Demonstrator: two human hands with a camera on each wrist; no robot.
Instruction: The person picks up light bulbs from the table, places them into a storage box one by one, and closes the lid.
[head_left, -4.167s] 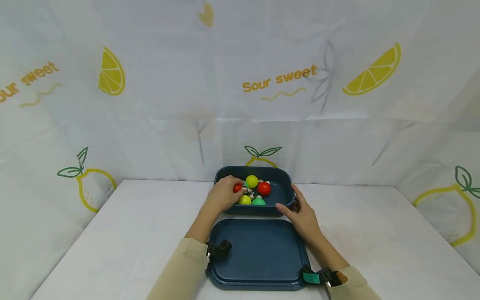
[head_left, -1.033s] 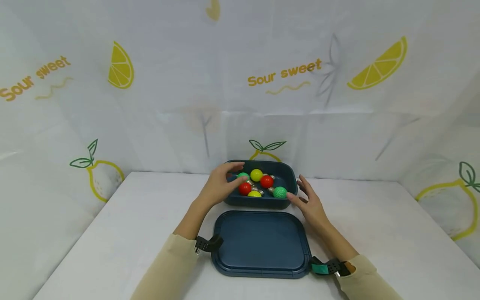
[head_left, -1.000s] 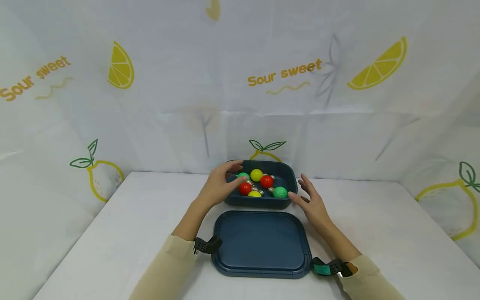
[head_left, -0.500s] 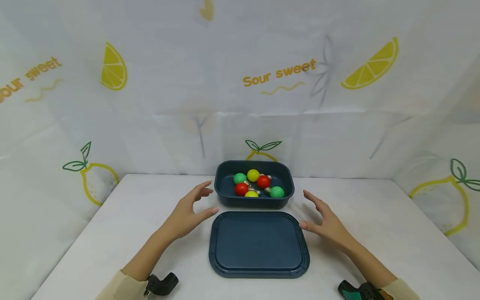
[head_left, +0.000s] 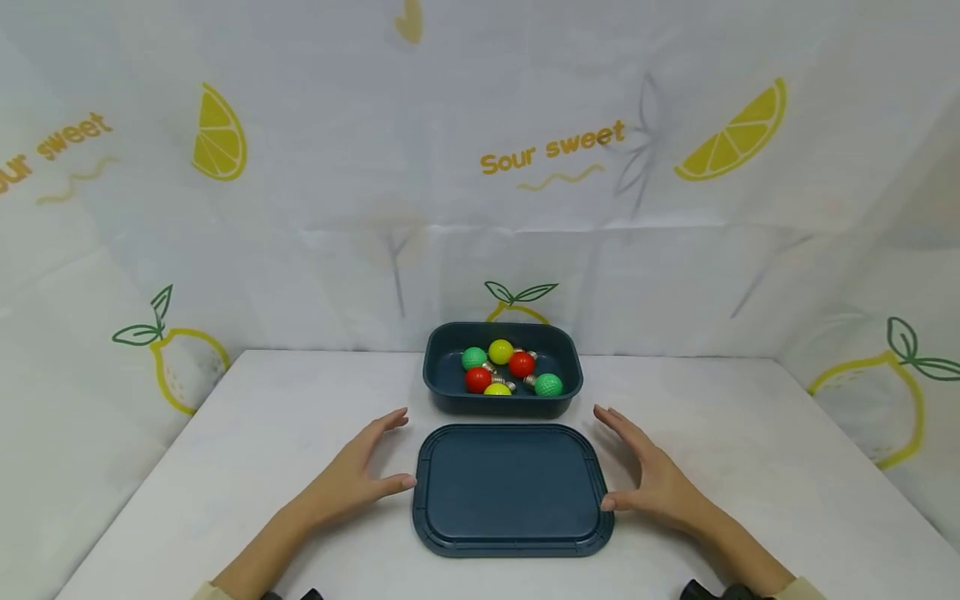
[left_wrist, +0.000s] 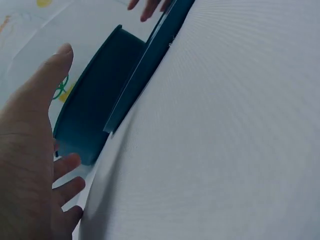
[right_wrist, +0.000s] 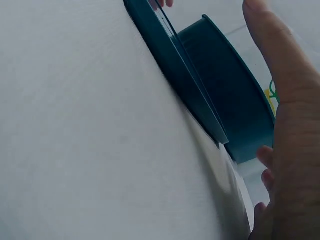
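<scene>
A dark blue rectangular lid (head_left: 513,492) lies flat on the table, between my two hands. My left hand (head_left: 348,479) is beside its left edge, thumb tip right at the rim, fingers spread and holding nothing. On the opposite side my right hand (head_left: 660,482) has its thumb tip over the lid's right edge, its fingers loosely extended. Behind the lid stands a matching dark blue box (head_left: 502,406). Inside it lie small light bulbs with metal screw bases: two red bulbs (head_left: 478,380), two yellow bulbs (head_left: 501,352) and two green bulbs (head_left: 549,384).
The white table (head_left: 300,400) extends to both sides of the lid and box. A white cloth backdrop (head_left: 337,275) with lemon prints rises close behind the box. In the left wrist view the box wall (left_wrist: 95,90) stands just past the lid.
Earlier the left hand held a red bulb in the box, then let it go there. Both hands have since drawn back from the box to either side of the lid. A green bulb now sits farther right.
</scene>
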